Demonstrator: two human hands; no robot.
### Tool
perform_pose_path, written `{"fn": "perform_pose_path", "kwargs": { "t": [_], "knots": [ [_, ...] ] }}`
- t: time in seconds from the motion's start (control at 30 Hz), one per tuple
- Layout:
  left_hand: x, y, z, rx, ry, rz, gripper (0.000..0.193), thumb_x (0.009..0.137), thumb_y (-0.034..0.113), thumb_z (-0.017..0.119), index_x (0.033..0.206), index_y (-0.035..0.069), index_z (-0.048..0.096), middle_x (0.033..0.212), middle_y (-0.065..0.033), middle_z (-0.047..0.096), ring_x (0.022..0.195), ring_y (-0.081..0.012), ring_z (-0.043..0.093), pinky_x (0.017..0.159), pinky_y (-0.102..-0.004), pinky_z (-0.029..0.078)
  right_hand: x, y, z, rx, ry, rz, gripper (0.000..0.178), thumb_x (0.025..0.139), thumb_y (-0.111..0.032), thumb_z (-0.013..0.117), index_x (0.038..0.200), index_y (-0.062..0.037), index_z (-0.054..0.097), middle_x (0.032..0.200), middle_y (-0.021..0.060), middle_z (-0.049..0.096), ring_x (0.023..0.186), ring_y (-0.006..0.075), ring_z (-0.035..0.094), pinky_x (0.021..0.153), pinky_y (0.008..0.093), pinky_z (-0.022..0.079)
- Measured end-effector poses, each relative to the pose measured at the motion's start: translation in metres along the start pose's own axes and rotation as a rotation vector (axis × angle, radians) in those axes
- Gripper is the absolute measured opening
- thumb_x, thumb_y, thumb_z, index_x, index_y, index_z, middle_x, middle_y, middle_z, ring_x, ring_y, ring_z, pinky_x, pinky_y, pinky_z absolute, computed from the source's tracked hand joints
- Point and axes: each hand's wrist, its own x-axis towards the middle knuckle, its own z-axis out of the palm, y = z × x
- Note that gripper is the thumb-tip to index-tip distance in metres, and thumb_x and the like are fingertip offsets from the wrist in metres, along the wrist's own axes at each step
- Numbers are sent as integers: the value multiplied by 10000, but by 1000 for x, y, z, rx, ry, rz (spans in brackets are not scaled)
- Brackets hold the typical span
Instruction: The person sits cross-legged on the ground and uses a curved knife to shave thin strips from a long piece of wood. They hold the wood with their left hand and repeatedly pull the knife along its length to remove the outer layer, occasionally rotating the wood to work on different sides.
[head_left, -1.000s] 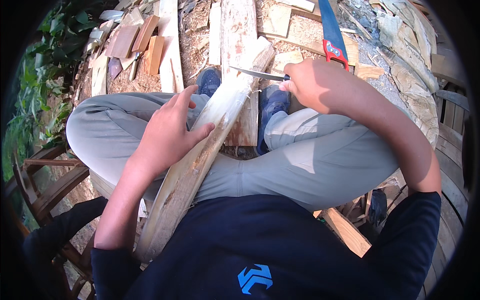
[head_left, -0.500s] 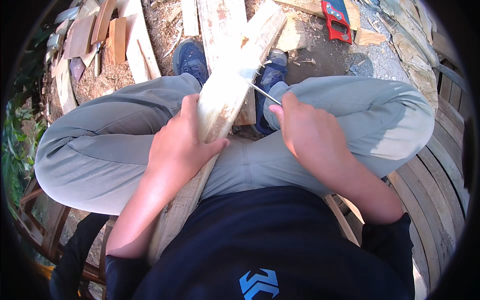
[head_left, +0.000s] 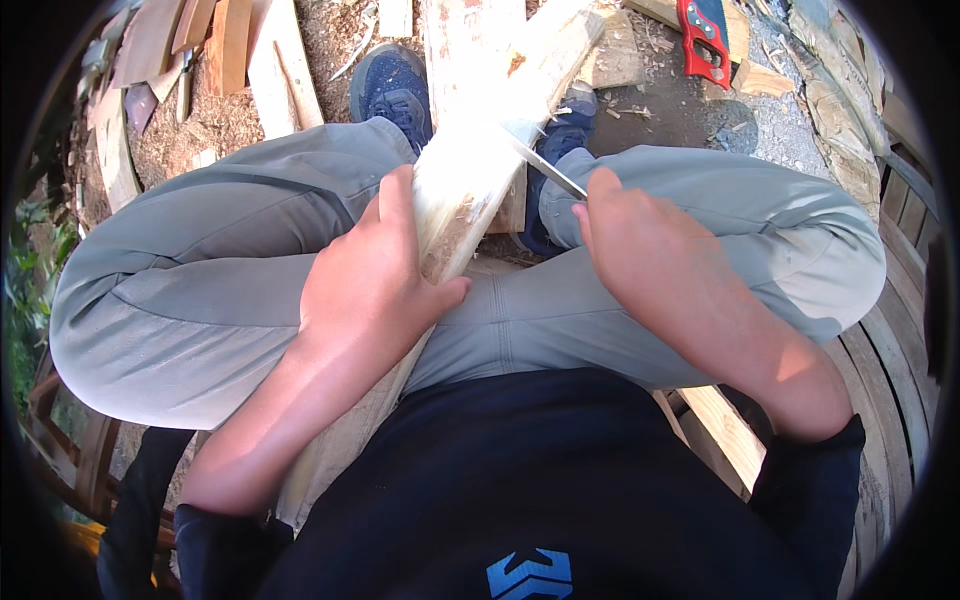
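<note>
A long pale wooden plank (head_left: 465, 195) slants between my legs, its lower end running under my left forearm and its upper end resting across another board. My left hand (head_left: 370, 260) is wrapped round the plank, with the thumb along its right edge. A knife (head_left: 553, 171) is in my closed right hand (head_left: 645, 240); the handle is hidden inside the fist. Its thin blade points up and left, and the tip meets the plank's sunlit face, where glare hides the exact contact. Rough, splintered fibres show on the plank near the blade.
A wide board (head_left: 470, 50) lies beneath the plank's far end. At the far right is a red-handled saw (head_left: 706, 50). Several wood offcuts (head_left: 228, 50) lie at the far left, with shavings on the ground. Grey-trousered legs flank the work, and a slatted wooden seat (head_left: 890, 370) curves along the right.
The whole view has shifted slightly. My right hand and the knife sit a little farther right, the blade still at the plank. My left hand keeps its hold.
</note>
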Motion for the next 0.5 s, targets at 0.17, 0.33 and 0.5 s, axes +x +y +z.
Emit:
{"fn": "perform_pose_path", "kwargs": {
  "t": [0.17,0.33,0.5],
  "knots": [
    [2,2,1,-17,-28,-59,964,695,306,872,1435,-8,339,1149,-307,650,1059,-433,667,909,-466,540,25,22,-31,-166,-141,-196,288,1061,-253,476,977,19,520,828,248,657,814,450,667,708,531,527],
    [7,-2,6,-26,-10,-28,951,690,305,869,1423,-13,354,1137,-309,653,1056,-433,668,907,-468,537,40,25,-58,-335,-225,-246,292,1060,-269,477,980,-3,567,917,226,650,867,417,669,727,510,530],
    [0,-2,3,-53,0,-72,940,691,303,866,1419,-14,362,1139,-306,653,1054,-431,669,907,-466,534,73,9,-93,-596,-431,-281,314,1061,-300,473,1028,-12,594,939,189,656,872,382,677,741,482,535]
  ]
}}
